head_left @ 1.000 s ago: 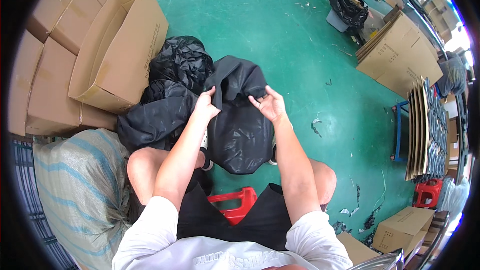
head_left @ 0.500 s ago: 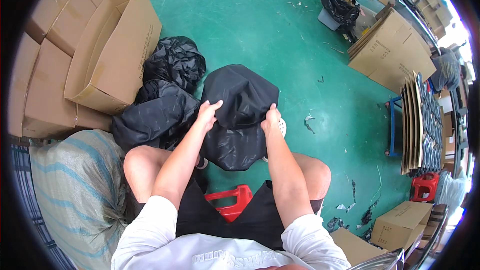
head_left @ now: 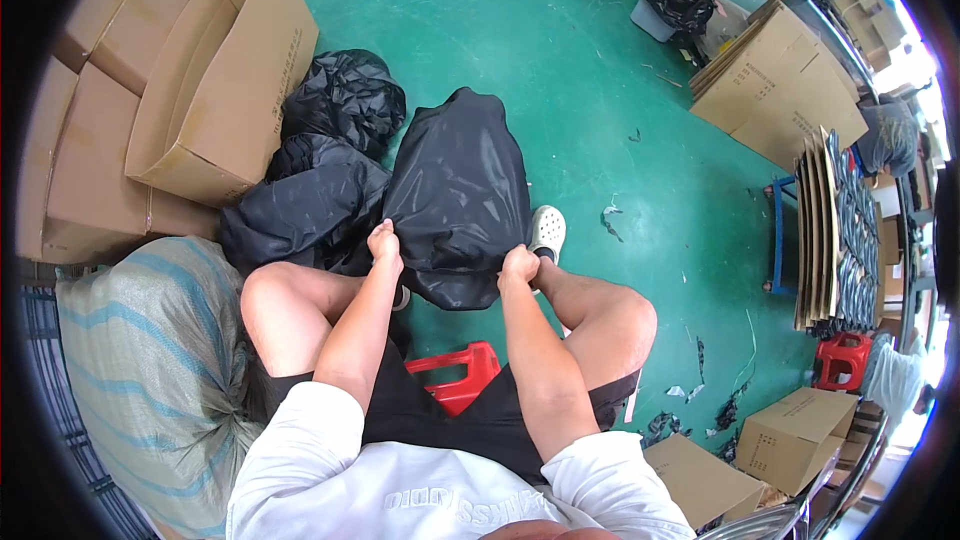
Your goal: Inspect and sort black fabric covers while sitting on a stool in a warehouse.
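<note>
A black plastic bag (head_left: 458, 180) stands bulging on the floor between my lower legs, its far end rising to a soft peak. My left hand (head_left: 385, 243) is closed on the bag's left side, low down near me. On the opposite side my right hand (head_left: 519, 266) grips its lower right edge in a fist. The bag's contents, if any, are hidden. To its left lie another black bag (head_left: 318, 205) and a crumpled black bag (head_left: 348, 105) behind that one.
At the left stand an open carton (head_left: 235, 80), stacked cartons and a striped woven sack (head_left: 150, 370). A red plastic stool (head_left: 470, 380) shows beneath me. Flattened cardboard (head_left: 775, 80), a blue-framed cart (head_left: 782, 235) and a lined bin (head_left: 655, 20) are at the right.
Both hands have drawn down toward me along the bag's sides. Its loose, folded upper part has spread out and filled, with the far end now reaching farther away.
</note>
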A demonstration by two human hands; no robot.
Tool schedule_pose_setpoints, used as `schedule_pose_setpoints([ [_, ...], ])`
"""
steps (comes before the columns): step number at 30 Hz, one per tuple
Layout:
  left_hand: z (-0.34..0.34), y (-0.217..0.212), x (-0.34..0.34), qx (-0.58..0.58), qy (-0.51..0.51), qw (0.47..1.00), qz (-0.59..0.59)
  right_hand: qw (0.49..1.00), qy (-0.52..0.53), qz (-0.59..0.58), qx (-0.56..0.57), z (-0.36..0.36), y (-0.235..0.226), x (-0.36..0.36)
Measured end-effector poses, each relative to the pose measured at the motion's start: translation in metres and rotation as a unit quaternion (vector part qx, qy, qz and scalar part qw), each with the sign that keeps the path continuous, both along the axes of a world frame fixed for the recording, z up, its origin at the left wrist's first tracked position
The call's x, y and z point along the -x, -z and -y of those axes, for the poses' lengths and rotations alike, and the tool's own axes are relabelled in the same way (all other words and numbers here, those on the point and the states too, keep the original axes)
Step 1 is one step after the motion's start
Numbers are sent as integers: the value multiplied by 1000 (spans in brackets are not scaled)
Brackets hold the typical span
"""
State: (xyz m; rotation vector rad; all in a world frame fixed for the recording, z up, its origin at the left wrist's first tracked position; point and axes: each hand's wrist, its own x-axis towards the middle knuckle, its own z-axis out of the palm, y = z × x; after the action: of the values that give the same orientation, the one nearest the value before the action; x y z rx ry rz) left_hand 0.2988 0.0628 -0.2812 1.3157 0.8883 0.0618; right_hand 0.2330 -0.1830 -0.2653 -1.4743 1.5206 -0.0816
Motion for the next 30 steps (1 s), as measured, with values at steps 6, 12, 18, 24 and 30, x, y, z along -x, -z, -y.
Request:
schedule_pose_setpoints([
  [6,-14,15,51,-139,-21,982,-128,992,-42,4,116,-36,-51,13],
  [12,-1,-2,75,-91,16,988,-125,991,-62,-35,111,-25,-61,25],
  [18,10,-2,112,-250,24,965,-77,986,-83,-32,141,-47,-63,41],
  [24,45,-59,145,122,-95,967,-204,993,-44,-48,98,-56,-76,60],
  [30,50,-71,168,231,-54,935,-264,995,86,-23,48,-59,-57,73],
])
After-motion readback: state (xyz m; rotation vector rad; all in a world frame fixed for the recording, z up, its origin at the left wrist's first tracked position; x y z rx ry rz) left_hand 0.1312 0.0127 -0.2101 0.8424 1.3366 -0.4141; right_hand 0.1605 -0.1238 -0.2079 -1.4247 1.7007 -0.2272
